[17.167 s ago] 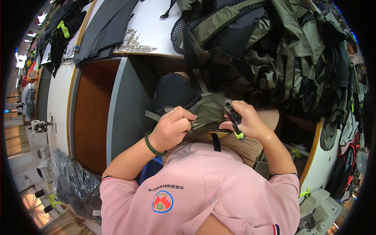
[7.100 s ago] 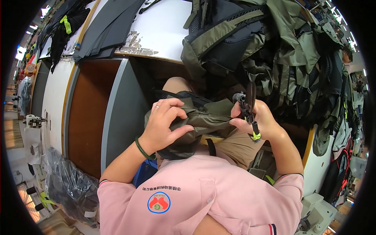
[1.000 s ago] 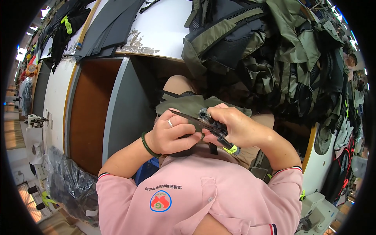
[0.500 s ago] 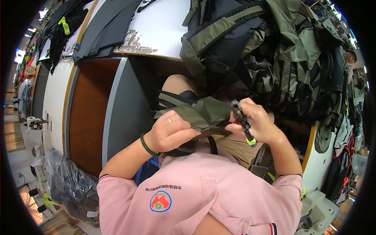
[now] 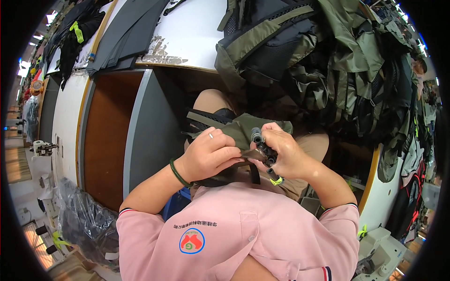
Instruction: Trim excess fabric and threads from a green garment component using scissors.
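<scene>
The right hand (image 5: 286, 154) is closed around a pair of small black snips (image 5: 265, 154) with a yellow-green tag at the handle end; the tool lies across the palm, and its tip points to the left, toward the other hand. Half a second ago the same tool stood more upright and further to the right, so it has come down and closer to the cloth. The left hand (image 5: 211, 157) is clamped on an olive-green bag piece (image 5: 239, 133), with the thumb and fingers pinching its lower edge just beside the tip of the snips. This hand has stayed almost in the same place. It wears a ring, and a dark green band sits on the wrist.

The bag piece rests over the person's lap, in front of the chest and below the table edge. It is olive with a black part and a lighter strap on its left side, and a black strap hangs down from it.

On the white table (image 5: 187, 33) above lies a heap of olive and black backpacks (image 5: 318, 61), and to the left some dark grey fabric sheets (image 5: 126, 33).
</scene>
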A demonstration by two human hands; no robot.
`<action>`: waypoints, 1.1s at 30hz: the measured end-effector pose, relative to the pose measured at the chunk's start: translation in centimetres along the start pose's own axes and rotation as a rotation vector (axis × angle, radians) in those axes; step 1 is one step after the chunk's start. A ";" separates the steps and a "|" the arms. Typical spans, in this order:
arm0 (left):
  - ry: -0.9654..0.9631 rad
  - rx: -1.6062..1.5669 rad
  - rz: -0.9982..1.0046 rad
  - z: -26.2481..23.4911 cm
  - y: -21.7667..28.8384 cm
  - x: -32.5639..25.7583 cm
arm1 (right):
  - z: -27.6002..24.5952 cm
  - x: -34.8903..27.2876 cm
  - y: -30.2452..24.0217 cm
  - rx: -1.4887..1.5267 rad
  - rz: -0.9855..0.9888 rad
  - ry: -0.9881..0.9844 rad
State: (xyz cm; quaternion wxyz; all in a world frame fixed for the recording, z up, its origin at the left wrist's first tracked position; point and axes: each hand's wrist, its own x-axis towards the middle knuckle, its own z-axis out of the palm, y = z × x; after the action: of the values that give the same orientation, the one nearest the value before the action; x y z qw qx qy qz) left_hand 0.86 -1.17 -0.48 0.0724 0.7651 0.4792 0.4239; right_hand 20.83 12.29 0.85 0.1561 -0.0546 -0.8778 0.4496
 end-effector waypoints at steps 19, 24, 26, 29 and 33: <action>0.076 0.129 0.244 -0.6 -0.1 0.1 | -8.2 -1.9 -1.6 -0.564 0.106 -0.169; 0.068 0.132 0.246 -0.7 0.1 0.1 | -8.2 -1.6 -1.9 -0.565 0.156 -0.255; 0.065 0.129 0.244 -0.7 0.1 0.0 | -8.1 -1.8 -1.5 -0.616 0.124 -0.229; 0.053 0.126 0.243 -0.6 0.1 0.0 | -7.9 -2.2 -1.0 -0.677 0.062 -0.163; 0.059 0.125 0.243 -0.4 0.1 0.0 | -8.1 -2.2 -0.9 -0.673 0.039 -0.132</action>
State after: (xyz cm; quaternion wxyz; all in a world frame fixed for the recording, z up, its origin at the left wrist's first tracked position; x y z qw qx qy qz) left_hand 0.60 -1.34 -0.16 -0.0418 0.8077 0.4103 0.4213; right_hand 25.57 17.50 5.57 0.0637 -0.0904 -0.9839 0.1400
